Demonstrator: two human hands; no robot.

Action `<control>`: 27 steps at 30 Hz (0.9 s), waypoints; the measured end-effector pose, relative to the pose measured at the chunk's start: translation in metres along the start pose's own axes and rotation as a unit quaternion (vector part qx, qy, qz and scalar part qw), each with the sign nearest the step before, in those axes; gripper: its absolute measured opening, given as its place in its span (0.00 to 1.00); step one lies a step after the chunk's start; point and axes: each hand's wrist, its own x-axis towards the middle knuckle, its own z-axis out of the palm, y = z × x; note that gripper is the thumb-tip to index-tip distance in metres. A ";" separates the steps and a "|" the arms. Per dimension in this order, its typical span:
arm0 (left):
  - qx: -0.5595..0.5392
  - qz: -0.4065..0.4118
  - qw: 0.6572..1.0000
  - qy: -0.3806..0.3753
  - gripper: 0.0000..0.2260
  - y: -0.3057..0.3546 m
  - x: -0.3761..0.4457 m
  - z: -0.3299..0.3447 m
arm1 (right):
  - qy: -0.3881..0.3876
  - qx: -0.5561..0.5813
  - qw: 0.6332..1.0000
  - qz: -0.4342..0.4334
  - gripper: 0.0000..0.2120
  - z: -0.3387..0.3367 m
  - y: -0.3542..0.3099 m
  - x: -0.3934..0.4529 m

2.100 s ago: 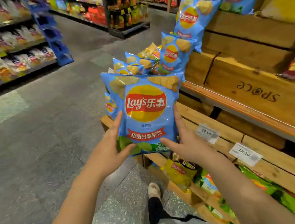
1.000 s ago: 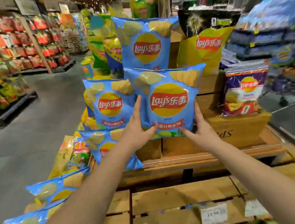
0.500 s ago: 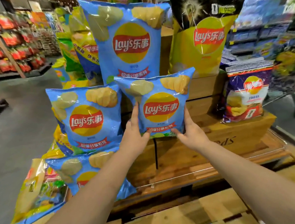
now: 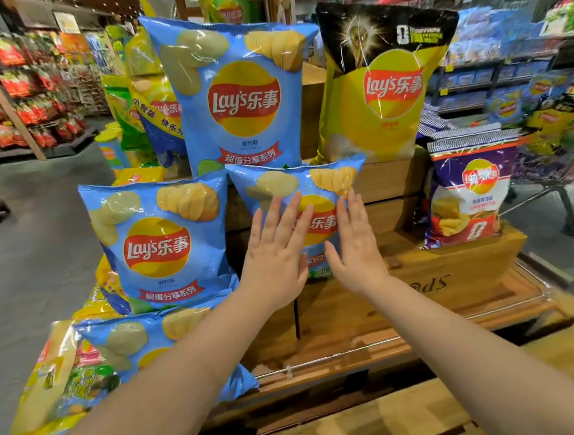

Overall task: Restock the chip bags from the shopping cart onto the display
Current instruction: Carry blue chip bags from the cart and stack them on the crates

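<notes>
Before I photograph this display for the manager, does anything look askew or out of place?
Mostly tidy. The lowest blue Lay's bag lies slumped at the display's left edge rather than upright. The bag under both hands stands upright.

A small chip bag [image 4: 324, 183] stood upright on the wooden display [image 4: 421, 285], leaning back against stacked crates [image 4: 389, 188], with the left hand [image 4: 274, 252] and right hand [image 4: 356, 246] flat against its front, side by side. Just left of it stood a second bag [image 4: 157, 241], with a third bag [image 4: 130, 339] lying below and in front of that one. Behind and above the small bag rose a large bag [image 4: 238, 94], a tall bag [image 4: 381, 83] to its right, and a further bag [image 4: 466, 196] stood on a crate at the far right.
</notes>
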 end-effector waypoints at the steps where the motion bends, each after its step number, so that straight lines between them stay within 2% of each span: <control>1: 0.039 0.005 0.999 -0.031 0.36 -0.005 0.006 0.003 | -0.019 -0.003 1.000 0.000 0.36 0.002 -0.002 0.004; 4: 0.124 -0.002 0.986 -0.110 0.40 -0.019 0.012 0.008 | -0.061 -0.021 0.998 -0.002 0.35 0.006 -0.006 0.014; 6: 0.158 -0.014 0.971 -0.178 0.36 -0.022 0.012 0.005 | -0.090 -0.045 0.995 -0.005 0.35 0.007 -0.005 0.020; 8: 0.163 -0.026 0.965 -0.202 0.34 -0.020 0.010 0.002 | -0.114 -0.048 0.992 -0.011 0.34 0.008 -0.005 0.023; 11: 0.158 -0.034 0.967 -0.197 0.34 -0.021 0.005 0.002 | -0.141 -0.040 0.989 -0.016 0.34 0.009 -0.008 0.023; 15: 0.132 0.004 0.987 -0.093 0.33 -0.031 -0.008 0.003 | -0.139 -0.031 0.990 -0.006 0.35 0.009 -0.008 0.020; 18: 0.157 -0.011 0.986 -0.048 0.31 -0.047 -0.022 -0.004 | -0.079 0.021 0.997 0.008 0.39 0.009 -0.003 0.013; 20: 0.161 -0.062 0.985 -0.023 0.31 -0.060 -0.030 -0.012 | -0.034 0.102 0.993 0.039 0.44 0.010 0.000 0.008; 23: 0.151 -0.139 0.978 -0.037 0.34 -0.082 -0.043 -0.017 | -0.070 0.185 0.976 0.090 0.49 0.011 -0.003 0.004; 27: 0.138 -0.179 0.970 -0.085 0.36 -0.105 -0.060 -0.018 | -0.096 0.185 0.974 0.090 0.51 0.019 -0.017 0.006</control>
